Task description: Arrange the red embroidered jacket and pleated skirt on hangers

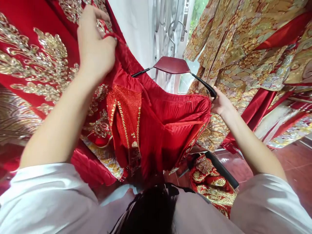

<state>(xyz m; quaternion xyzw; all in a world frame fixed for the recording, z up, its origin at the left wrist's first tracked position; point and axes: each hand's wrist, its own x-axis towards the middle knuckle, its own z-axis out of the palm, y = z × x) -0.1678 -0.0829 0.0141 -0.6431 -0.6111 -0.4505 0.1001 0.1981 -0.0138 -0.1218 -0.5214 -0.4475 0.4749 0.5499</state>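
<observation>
A red skirt (pixel 156 139) with a gathered waistband and gold-beaded orange panels spreads in front of me. My left hand (pixel 96 42) is closed on its left waist edge, thumb and fingers pinching the fabric. At the other side, my right hand (pixel 220 102) grips the black end of a hanger (pixel 172 65) beside the skirt's right waist corner. The hanger has a dark red middle piece, black arms and a metal hook. Its left arm passes behind the waistband, where its end is hidden.
Gold-patterned garments (pixel 224 65) hang on the right. A red garment with gold embroidery (pixel 51 48) hangs close on the left. Behind stands a white metal grille (pixel 162 32) by a window. Below right, red-and-gold fabric (pixel 212 185) lies near a black bar (pixel 223 169) above the tiled floor.
</observation>
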